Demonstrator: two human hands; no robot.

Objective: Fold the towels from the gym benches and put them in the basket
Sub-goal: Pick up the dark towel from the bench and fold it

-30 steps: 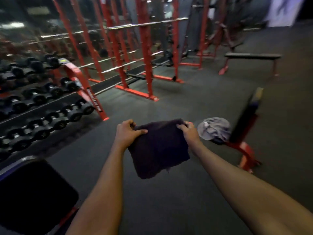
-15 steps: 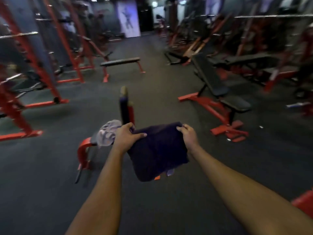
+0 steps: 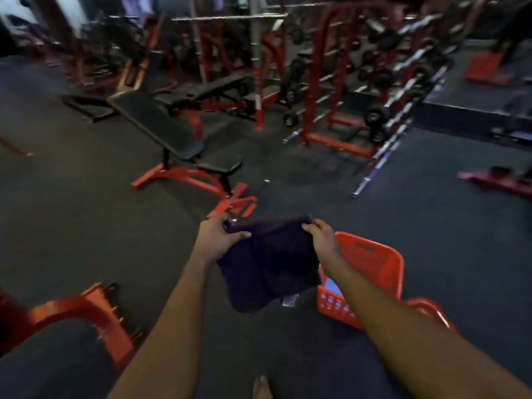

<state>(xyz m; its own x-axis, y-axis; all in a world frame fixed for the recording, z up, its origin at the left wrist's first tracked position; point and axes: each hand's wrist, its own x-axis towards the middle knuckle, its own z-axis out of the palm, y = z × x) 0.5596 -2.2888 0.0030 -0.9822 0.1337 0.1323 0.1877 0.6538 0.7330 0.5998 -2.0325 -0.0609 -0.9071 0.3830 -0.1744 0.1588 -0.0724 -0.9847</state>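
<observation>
You hold the dark towel (image 3: 270, 266) out in front of you by its top edge, one hand at each upper corner, and it hangs in the air as a folded, roughly square bundle. Your left hand (image 3: 220, 243) grips the left corner, thumb laid across the front of the cloth and fingers curled behind it. Your right hand (image 3: 324, 240) pinches the right corner with its fingers bent over the top edge. A small white tag (image 3: 289, 300) pokes out below the towel's lower edge. The orange plastic basket (image 3: 377, 263) stands on the dark rubber floor (image 3: 431, 226) just to the right of the towel and partly under your right forearm. The towel's lower right corner overlaps the basket's near left side in the view, but you cannot tell whether the cloth is over the opening or just short of it. Something pale blue lies inside the basket; it is too hidden to name. Beyond your hands, well apart from the towel, stands a black padded bench (image 3: 161, 125) on a red frame, its backrest tilted. A blurred red frame (image 3: 86, 309) sits at your lower left, and racks of barbells (image 3: 403, 90) fill the far right. Your bare foot (image 3: 262, 387) shows at the bottom edge.
</observation>
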